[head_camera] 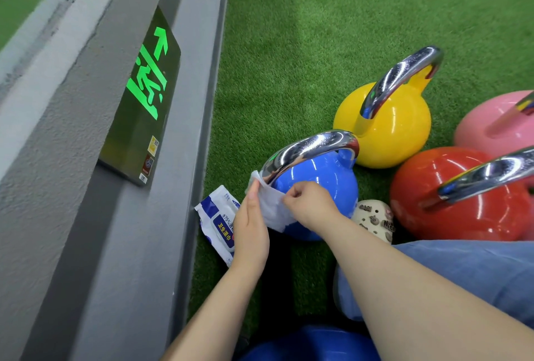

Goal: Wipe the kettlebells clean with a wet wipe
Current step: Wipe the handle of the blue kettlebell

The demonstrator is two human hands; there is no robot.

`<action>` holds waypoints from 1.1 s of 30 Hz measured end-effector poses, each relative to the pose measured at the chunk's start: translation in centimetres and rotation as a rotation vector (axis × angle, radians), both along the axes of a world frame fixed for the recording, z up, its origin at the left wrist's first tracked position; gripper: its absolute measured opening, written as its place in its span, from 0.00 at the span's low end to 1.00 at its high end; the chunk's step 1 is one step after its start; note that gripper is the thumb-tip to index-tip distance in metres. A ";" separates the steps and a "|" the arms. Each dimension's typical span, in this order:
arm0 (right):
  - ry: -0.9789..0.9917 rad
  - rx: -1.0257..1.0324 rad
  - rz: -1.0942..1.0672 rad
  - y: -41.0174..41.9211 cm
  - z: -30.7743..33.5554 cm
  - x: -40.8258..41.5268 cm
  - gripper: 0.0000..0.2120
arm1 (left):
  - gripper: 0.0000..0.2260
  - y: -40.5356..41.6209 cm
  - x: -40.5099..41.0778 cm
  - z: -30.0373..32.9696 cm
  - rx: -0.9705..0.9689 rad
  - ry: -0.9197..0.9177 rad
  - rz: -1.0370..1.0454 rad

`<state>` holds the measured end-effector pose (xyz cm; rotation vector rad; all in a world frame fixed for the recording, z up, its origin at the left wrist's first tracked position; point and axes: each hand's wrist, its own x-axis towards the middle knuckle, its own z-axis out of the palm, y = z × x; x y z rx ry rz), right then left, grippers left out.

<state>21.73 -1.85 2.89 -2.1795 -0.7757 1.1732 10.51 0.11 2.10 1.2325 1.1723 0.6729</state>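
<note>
A blue kettlebell [323, 181] with a chrome handle stands on the green turf in front of me. A white wet wipe [271, 207] is stretched between my hands, against the kettlebell's near left side. My left hand [250, 225] pinches the wipe's upper left edge near the base of the handle. My right hand [310, 204] pinches its right edge with curled fingers. Behind stand a yellow kettlebell [398, 126], a red kettlebell [450, 201] and a pink kettlebell [491, 123], close together.
A blue-and-white pack of wet wipes [218, 219] lies on the turf by the grey wall [86, 187]. A lit green exit sign [144, 94] hangs on that wall. My knee in blue cloth [462, 271] and a beige shoe [375, 219] are at right. Another blue object [312, 346] sits at the bottom edge.
</note>
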 end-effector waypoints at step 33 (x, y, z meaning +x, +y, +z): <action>0.637 0.276 -0.439 1.4 0.3 -1.4 0.22 | 0.23 4.5 1.6 0.8 -0.060 -0.038 -0.049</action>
